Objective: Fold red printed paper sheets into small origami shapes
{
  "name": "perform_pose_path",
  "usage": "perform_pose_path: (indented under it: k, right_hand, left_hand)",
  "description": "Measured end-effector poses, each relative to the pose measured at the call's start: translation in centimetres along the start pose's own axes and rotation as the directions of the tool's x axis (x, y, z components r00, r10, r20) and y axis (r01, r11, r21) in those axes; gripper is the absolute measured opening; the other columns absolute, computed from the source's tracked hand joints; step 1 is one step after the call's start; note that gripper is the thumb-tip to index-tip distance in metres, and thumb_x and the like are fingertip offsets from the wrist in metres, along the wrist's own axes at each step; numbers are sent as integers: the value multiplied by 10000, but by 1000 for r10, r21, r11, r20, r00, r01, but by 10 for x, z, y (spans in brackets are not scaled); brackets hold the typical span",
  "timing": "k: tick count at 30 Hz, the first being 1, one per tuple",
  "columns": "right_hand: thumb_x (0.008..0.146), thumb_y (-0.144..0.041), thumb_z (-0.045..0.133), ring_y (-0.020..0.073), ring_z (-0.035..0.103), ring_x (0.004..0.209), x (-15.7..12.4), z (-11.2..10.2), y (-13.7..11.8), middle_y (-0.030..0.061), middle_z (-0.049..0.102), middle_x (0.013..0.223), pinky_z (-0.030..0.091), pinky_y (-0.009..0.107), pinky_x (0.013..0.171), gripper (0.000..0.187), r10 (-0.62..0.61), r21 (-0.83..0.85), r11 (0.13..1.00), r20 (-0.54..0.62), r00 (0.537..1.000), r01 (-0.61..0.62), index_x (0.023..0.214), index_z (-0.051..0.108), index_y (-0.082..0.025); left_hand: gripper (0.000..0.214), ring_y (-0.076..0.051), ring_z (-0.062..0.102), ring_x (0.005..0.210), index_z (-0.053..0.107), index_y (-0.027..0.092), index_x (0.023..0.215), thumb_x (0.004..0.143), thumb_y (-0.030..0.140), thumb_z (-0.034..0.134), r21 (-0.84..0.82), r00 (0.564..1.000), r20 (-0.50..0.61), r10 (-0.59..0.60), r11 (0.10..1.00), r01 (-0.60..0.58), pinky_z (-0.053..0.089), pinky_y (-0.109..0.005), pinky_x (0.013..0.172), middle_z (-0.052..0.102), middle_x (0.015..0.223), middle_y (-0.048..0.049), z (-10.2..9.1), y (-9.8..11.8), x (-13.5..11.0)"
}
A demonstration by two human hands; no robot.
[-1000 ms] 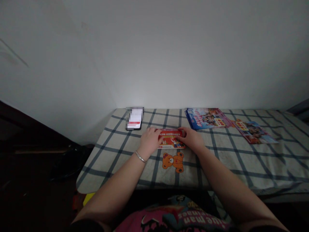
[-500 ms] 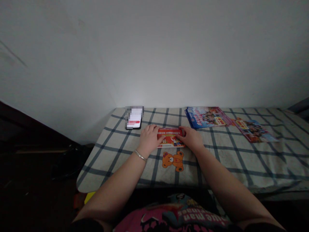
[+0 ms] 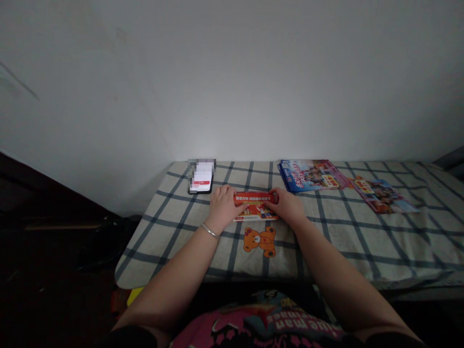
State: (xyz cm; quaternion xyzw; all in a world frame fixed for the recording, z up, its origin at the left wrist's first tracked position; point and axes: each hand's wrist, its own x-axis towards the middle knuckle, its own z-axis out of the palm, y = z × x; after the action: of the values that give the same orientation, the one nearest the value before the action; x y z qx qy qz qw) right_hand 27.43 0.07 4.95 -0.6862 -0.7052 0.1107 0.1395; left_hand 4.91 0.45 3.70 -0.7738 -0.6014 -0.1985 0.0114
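Observation:
A red leaflet (image 3: 255, 199) with white and yellow print lies on the checked tablecloth in front of me. My left hand (image 3: 225, 207) grips its left side, the thumb lying on the printed face and the fingers curled at the far edge. At the right side, my right hand (image 3: 286, 207) holds it the same way, thumb on top. The fingertips at the far edge are partly hidden. Just below the leaflet is an orange teddy bear picture (image 3: 259, 241) on the cloth.
A phone (image 3: 201, 176) with a lit, partly blurred screen lies at the back left. A stack of blue and pink leaflets (image 3: 308, 175) lies at the back right, with another leaflet (image 3: 386, 195) beside it. The table (image 3: 163, 251) meets a white wall (image 3: 232, 87).
The top line of print on the red leaflet no longer shows at its far edge. My left hand has shifted very slightly left; both hands keep their hold.

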Motion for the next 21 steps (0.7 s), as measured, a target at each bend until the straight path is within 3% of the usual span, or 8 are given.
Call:
perform_pose_path:
  k: [6, 12, 21]
  right_hand:
    - [791, -514, 652, 188, 629, 789, 0, 0, 0, 31, 684, 898, 393, 266, 610, 437, -16, -4, 1000, -8, 1000, 16, 1138, 615, -250]
    - [784, -534, 645, 190, 629, 777, 0, 0, 0, 22, 687, 896, 389, 270, 605, 452, -7, 5, 1000, 4, 1000, 7, 1145, 612, -263]
    - [797, -512, 646, 206, 641, 843, -1, 0, 1, 47, 691, 952, 435, 283, 679, 524, -23, -1, 1000, -2, 1000, 23, 1244, 584, -248]
  left_hand:
    - [510, -304, 481, 1091, 575, 188, 1110, 748, 527, 699, -7, 1000, -9, 4, 1000, -4, 390, -435, 946, 551, 1167, -108, -1, 2, 0]
    - [501, -309, 497, 1026, 586, 172, 1014, 757, 596, 658, 54, 999, 35, -26, 998, 25, 416, -427, 870, 567, 1073, -114, -4, 7, 6]
    - [423, -298, 505, 1013, 599, 187, 961, 769, 559, 667, 39, 1000, -12, 4, 999, -4, 415, -420, 870, 567, 1039, -97, 3, 4, 2]
